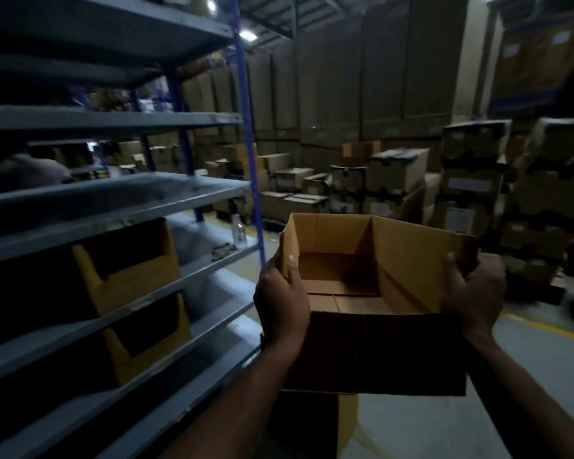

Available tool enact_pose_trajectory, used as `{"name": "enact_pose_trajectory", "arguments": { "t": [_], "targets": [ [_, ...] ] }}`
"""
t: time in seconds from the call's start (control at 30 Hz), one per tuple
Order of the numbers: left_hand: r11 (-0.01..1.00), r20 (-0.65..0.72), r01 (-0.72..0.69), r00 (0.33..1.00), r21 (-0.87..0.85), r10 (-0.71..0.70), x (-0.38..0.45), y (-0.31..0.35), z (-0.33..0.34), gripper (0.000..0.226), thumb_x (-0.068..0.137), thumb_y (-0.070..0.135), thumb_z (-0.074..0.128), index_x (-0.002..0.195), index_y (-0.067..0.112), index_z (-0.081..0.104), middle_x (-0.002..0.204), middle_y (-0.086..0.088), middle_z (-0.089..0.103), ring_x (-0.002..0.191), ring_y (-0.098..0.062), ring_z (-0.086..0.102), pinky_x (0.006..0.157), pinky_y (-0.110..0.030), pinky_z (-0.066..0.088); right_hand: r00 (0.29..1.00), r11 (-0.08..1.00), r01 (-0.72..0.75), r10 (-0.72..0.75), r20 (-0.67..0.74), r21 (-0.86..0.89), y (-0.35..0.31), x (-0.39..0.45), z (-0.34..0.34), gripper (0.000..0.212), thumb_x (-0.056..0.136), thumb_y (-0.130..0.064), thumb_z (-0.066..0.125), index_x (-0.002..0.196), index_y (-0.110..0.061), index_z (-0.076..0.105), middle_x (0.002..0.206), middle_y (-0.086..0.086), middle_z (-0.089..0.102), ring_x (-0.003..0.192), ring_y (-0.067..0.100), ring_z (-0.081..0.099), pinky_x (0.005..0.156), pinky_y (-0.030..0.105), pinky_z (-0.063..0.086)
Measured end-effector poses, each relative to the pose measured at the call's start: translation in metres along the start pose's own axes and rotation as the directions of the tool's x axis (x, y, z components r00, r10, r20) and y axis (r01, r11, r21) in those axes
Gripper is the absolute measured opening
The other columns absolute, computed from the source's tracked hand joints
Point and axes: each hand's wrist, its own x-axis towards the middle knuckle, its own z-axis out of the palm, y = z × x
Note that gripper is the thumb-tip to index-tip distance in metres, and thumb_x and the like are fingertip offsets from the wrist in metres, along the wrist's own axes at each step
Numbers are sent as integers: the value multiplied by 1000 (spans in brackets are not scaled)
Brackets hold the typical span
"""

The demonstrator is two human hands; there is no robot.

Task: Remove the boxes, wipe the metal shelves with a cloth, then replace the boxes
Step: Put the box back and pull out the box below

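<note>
Left hand (pixel 280 301): gripping the left wall of the open cardboard box (pixel 408 260), thumb lying inside.
Right hand (pixel 474 293): clasping the right wall, thumb hooking over the rim.
Box: hanging in the air, right of the metal shelves (pixel 120 193).
Arms: reaching forward.

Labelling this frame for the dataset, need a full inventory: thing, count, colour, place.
Open box: one, brown cardboard, empty, held in mid-air at centre right.
Bin boxes: two visible, brown with cut-out fronts, on the lower shelves at left, one above the other.
Shelf rack: one, grey metal shelves with blue posts, along the left.
Bottle: one, clear, standing on a shelf near the blue post.
Stacked cartons: many, brown, across the background; count unclear.
Floor line: yellow, on the grey floor at right.
Left hand: grips the box's left wall.
Right hand: grips the box's right wall.
</note>
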Motion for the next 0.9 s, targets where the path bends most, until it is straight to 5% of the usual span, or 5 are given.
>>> {"name": "enact_pose_trajectory", "arguments": {
  "t": [0.17, 0.27, 0.47, 0.63, 0.9],
  "targets": [
    [999, -184, -16, 983, 40, 23, 32, -10, -79, 41, 99, 42, 46, 85, 8, 64, 83, -7, 68, 72, -21, 64, 62, -30, 48, 989, 977, 125, -135, 51, 174, -71, -21, 31, 22, 93, -20, 56, 78, -4, 51, 91, 27, 51, 86, 40, 51, 72, 29, 27],
    [998, -285, -7, 958, 65, 25, 43, -9, -121, 36, 99, 40, 48, 79, 13, 59, 70, 3, 59, 59, -9, 54, 49, -11, 34, 979, 944, 168, -194, 67, 282, -109, -33, 50, 21, 93, -10, 58, 78, 5, 55, 91, 29, 52, 86, 40, 52, 72, 27, 28],
    [998, -448, -6, 893, 62, 33, 72, -19, -169, 46, 95, 56, 38, 83, 16, 57, 78, -9, 66, 67, -22, 65, 54, -37, 54, 963, 878, 161, -239, 123, 450, -170, -45, 104, 14, 86, -5, 55, 85, 8, 60, 98, 29, 54, 88, 32, 50, 70, 19, 25],
    [995, -570, 61, 821, 76, -7, 90, -24, -182, 40, 99, 41, 45, 90, 5, 59, 79, -9, 60, 58, -7, 53, 47, -15, 35, 948, 793, 134, -277, 156, 594, -202, -51, 159, 7, 87, -4, 56, 85, 2, 60, 95, 13, 48, 89, 22, 45, 74, 24, 32],
    [991, -660, 90, 752, 99, -2, 111, -24, -165, 41, 99, 35, 48, 87, -2, 59, 77, -15, 60, 57, -7, 51, 47, -10, 39, 922, 701, 85, -325, 211, 708, -224, -36, 231, 13, 91, -11, 54, 78, -10, 54, 89, 4, 44, 86, 26, 48, 70, 31, 35]
  ]
}}
